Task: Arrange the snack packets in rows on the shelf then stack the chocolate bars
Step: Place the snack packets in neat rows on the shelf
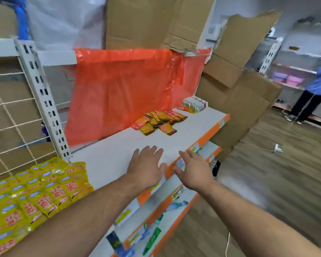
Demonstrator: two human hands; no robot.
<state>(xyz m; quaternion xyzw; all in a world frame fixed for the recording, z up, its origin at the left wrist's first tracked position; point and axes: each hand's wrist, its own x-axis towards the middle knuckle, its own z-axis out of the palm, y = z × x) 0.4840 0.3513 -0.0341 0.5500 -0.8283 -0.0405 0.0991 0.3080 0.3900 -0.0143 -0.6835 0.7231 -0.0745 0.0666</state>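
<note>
A loose pile of small orange and yellow snack packets (158, 120) lies toward the far part of the white shelf (107, 156). Beyond it, at the shelf's far end, sits a stack of chocolate bars (194, 104) in white wrappers. My left hand (147, 166) is stretched out flat over the bare shelf surface, fingers straight, holding nothing. My right hand (192, 170) reaches forward above the shelf's orange front edge, fingers spread and empty. Both hands are well short of the packets.
Rows of yellow packets (35, 190) fill the near left of the shelf. An orange plastic sheet (130, 86) hangs behind it, with cardboard boxes (235, 93) above and to the right. Lower shelves (156, 225) hold small items. A person (315, 89) stands far right.
</note>
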